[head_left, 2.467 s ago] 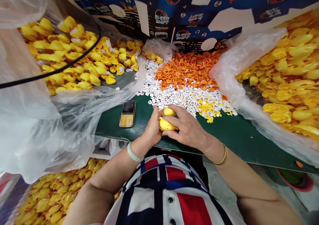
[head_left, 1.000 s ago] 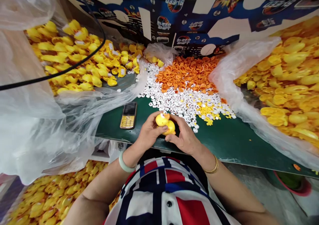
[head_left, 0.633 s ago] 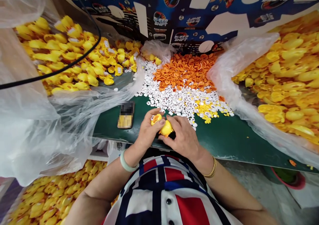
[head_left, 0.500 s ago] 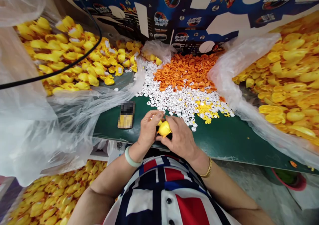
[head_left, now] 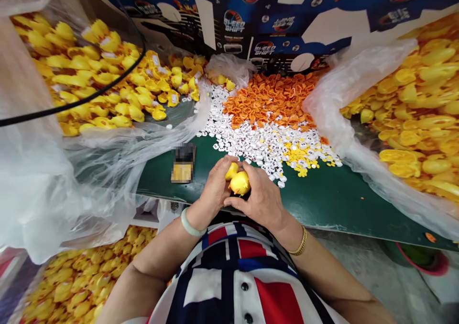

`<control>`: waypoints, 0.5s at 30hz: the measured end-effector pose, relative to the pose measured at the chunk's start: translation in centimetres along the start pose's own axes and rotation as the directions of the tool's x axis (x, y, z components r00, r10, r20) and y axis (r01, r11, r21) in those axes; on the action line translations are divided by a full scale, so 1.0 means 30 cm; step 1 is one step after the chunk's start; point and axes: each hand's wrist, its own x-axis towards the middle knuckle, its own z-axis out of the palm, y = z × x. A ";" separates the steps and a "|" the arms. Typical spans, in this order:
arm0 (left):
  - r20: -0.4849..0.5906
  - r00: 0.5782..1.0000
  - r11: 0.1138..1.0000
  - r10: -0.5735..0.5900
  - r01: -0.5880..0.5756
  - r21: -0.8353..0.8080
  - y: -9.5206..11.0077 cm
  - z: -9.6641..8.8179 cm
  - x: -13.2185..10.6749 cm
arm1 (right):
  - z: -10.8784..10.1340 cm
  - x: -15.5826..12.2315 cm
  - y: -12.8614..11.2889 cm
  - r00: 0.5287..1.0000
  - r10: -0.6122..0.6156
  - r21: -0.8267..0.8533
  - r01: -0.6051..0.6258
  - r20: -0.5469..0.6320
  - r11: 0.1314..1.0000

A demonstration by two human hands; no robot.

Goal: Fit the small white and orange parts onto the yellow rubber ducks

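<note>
A small yellow plastic toy duck (head_left: 239, 184) sits between my two hands, just over the front edge of the green table. My left hand (head_left: 216, 183) grips it from the left, the thumb near the duck's smaller rounded part. From the right, my right hand (head_left: 261, 195) curls round the bigger rounded part, thumb below and fingers above. The inner fingertips are partly hidden. Just beyond the hands lie loose white eye pieces (head_left: 247, 147) with dark dots, and small yellow pieces (head_left: 301, 156) are mixed among them.
Orange pieces (head_left: 272, 96) are heaped behind the white ones. Yellow duck shells fill plastic-lined piles at left (head_left: 93, 80) and right (head_left: 426, 123). A blurred rectangular object (head_left: 183, 163) lies on the green table (head_left: 322, 195). A black cable (head_left: 89, 96) crosses the left side. Yellow ducks (head_left: 75, 281) fill a container below.
The toy duck has been turned in my hands, so more of its yellow body and smaller rounded part shows. Both hands stay closed around it. The view has shifted slightly.
</note>
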 end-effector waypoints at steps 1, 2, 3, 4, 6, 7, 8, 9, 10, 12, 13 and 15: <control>0.007 1.000 1.000 -0.016 0.016 0.002 -0.002 0.001 -0.004 | 0.001 0.000 0.001 1.000 0.016 0.001 -0.016 -0.002 1.000; 0.013 1.000 1.000 -0.020 0.020 0.012 -0.003 0.003 -0.008 | 0.003 -0.001 0.000 1.000 0.021 0.004 -0.021 0.001 1.000; 0.017 1.000 0.999 -0.016 0.016 0.028 -0.003 0.004 -0.011 | 0.004 -0.004 -0.001 1.000 0.015 0.011 -0.015 0.002 1.000; 0.019 1.000 0.999 -0.007 0.006 0.045 -0.002 0.004 -0.014 | 0.006 -0.008 -0.004 1.000 0.000 0.023 0.000 0.000 1.000; 0.026 1.000 0.997 0.012 -0.014 0.076 0.004 0.000 -0.021 | 0.008 -0.024 -0.015 0.999 -0.043 0.048 0.044 -0.021 0.998; 0.036 0.999 0.995 0.023 -0.027 0.097 0.008 -0.004 -0.026 | 0.009 -0.034 -0.024 0.998 -0.063 0.060 0.065 -0.030 0.996; 0.052 0.998 0.991 0.038 -0.045 0.126 0.013 -0.010 -0.033 | 0.010 -0.046 -0.035 0.996 -0.085 0.074 0.087 -0.034 0.993; 0.075 0.995 0.984 0.060 -0.071 0.162 0.019 -0.018 -0.044 | 0.010 -0.058 -0.047 0.994 -0.108 0.095 0.111 -0.032 0.989; 0.107 0.991 0.974 0.085 -0.105 0.203 0.026 -0.030 -0.058 | 0.009 -0.070 -0.060 0.990 -0.136 0.125 0.138 -0.020 0.983; 0.185 0.974 0.934 0.127 -0.180 0.307 0.047 -0.068 -0.096 | 0.005 -0.089 -0.080 0.972 -0.230 0.224 0.214 0.046 0.951; 0.230 0.965 0.902 0.126 -0.208 0.378 0.063 -0.097 -0.121 | 0.001 -0.094 -0.084 0.951 -0.292 0.280 0.255 0.100 0.925; 0.308 0.950 0.775 0.043 -0.227 0.590 0.108 -0.183 -0.178 | -0.009 -0.089 -0.071 0.896 -0.388 0.351 0.300 0.215 0.887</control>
